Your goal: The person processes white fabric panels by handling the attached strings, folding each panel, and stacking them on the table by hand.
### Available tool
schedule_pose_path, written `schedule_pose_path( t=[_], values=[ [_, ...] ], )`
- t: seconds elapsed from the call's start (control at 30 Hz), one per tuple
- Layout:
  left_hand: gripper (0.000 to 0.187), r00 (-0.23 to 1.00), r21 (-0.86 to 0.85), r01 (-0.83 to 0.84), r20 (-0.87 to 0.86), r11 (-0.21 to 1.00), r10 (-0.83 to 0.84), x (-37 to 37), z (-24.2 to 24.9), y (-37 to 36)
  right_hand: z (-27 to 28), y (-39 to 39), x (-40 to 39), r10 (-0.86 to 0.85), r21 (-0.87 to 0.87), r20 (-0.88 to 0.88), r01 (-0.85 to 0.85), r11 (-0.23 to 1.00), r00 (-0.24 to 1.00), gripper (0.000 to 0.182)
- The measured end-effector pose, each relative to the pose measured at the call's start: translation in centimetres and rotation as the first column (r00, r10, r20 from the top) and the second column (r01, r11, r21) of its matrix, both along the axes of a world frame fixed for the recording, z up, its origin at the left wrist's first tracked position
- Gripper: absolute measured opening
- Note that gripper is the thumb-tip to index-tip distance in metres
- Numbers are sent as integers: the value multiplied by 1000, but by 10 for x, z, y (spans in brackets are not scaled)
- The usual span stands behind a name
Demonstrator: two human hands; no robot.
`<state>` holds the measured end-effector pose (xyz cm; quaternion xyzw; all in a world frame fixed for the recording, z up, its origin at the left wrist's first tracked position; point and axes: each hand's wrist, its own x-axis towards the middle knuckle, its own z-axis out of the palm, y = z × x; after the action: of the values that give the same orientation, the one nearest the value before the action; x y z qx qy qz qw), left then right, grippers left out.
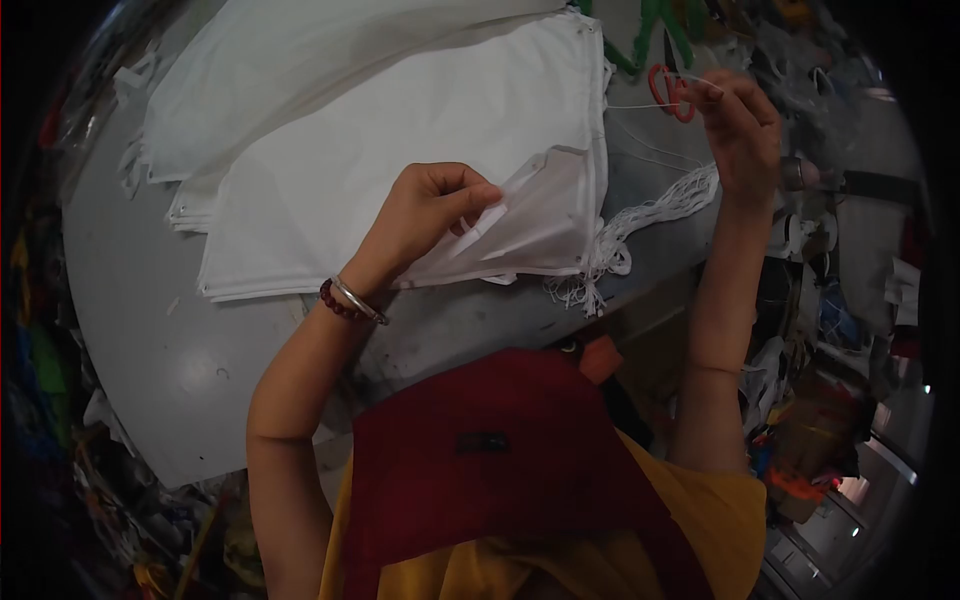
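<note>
Twelve o'clock is the side far from the person, and I count from the left hand (425, 210). Its fingers are closed, with the thumb and a fingertip pinching the turned-up edge of the white cloth (330, 180), which lies in layers on the grey worktop (170, 370). At between two and three o'clock, the fingers of the right hand (745, 125) are held narrow, and they seem to hold a thin string (640, 107). Beside them are the red-handled scissors (655, 85); whether the fingers touch the handles, I cannot tell.

The first risk, I judge, is at two o'clock: the string passes very near the scissors, so it could catch on a handle and drag them, or rub on a blade. If the right hand pulls quickly while the left pinch is weak, the edge could slip free, or the cloth could pucker.

At three o'clock, the string bundle (655, 210) has many loose ends at the corner of the cloth. One pull could lift several strings together and make a knot. The silver bracelet (357, 300), at seven o'clock, lies close to the cloth and could snag its lower edge when the wrist turns.
</note>
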<state>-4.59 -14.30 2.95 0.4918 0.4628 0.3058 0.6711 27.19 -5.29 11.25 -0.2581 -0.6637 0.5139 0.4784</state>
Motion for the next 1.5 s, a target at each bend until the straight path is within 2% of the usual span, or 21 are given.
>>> schedule_pose_path(
  t=[0.1,0.13,0.2,0.27,0.3,0.4,0.43,0.47,0.53,0.6,0.67,0.77,0.83,0.97,1.03,1.17,1.23,1.3,1.4,1.47,1.5],
  values=[
    [18,999,-44,-34,16,998,35,0,-1,-2,6,4,-25,176,-55,-93,-181,982,980,14],
    [17,985,8,-152,82,988,151,1,-5,1,6,4,-34,185,-55,-93,-191,980,978,14],
    [16,948,57,-296,141,953,286,-4,-10,9,0,4,-61,515,-225,237,-470,854,824,14],
    [15,940,338,-342,132,877,316,-11,7,16,-24,-1,-109,620,-499,557,-374,782,552,15],
    [16,957,435,-290,116,852,266,-11,18,15,-29,4,-121,643,-495,545,-412,765,539,15],
    [16,986,704,-92,-33,705,162,1,42,7,-45,-5,-203,566,-479,522,-330,813,638,21],
    [17,984,757,-23,-98,653,148,4,44,2,-32,-54,-164,533,-475,519,-292,830,669,23],
    [17,981,758,-32,-103,651,167,-4,49,3,-20,-101,-123,495,-471,518,-249,846,698,26],
    [17,959,678,188,-282,711,15,-28,59,6,-29,-98,-141,413,-470,520,-153,869,748,31],
    [9,905,655,-81,-267,751,331,-66,39,22,-38,-93,-143,323,-470,526,-48,881,787,36],
    [9,641,713,-69,-504,698,579,-109,11,25,-41,-108,-140,227,-474,531,64,878,816,41],
    [8,552,698,-155,-525,699,648,-129,-10,3,-51,-109,-140,127,-486,534,181,855,836,46],
    [9,547,679,-227,-504,698,668,-126,-16,-14,-57,-110,-138,26,-72,687,32,997,727,24],
    [10,539,640,-346,-462,686,704,-123,-20,-30,-46,-110,-146,66,-87,752,-1,996,656,28],
    [10,533,672,-334,-444,661,720,-123,-21,-31,-53,-111,-143,41,-94,695,33,995,718,30],
    [11,546,688,-363,-389,628,742,-124,-24,-31,-72,-114,-129,-22,1,746,31,1000,666,30],
    [12,546,677,-373,-392,634,740,-125,-24,-31,-71,-117,-130,3,-135,636,107,985,772,30],
    [12,542,667,-385,-396,638,741,-125,-24,-31,-65,-115,-133,8,-105,686,88,991,728,32],
    [7,509,721,-327,-411,612,756,-124,-22,-29,-64,-115,-135,31,-118,710,76,990,704,33],
    [3,385,828,-36,-505,559,773,-124,-20,-28,-64,-116,-137,45,-159,686,89,983,727,34],
    [3,385,829,-33,-505,559,773,-124,-20,-28,-62,-116,-137,42,-138,684,73,988,729,33]
  ],
)
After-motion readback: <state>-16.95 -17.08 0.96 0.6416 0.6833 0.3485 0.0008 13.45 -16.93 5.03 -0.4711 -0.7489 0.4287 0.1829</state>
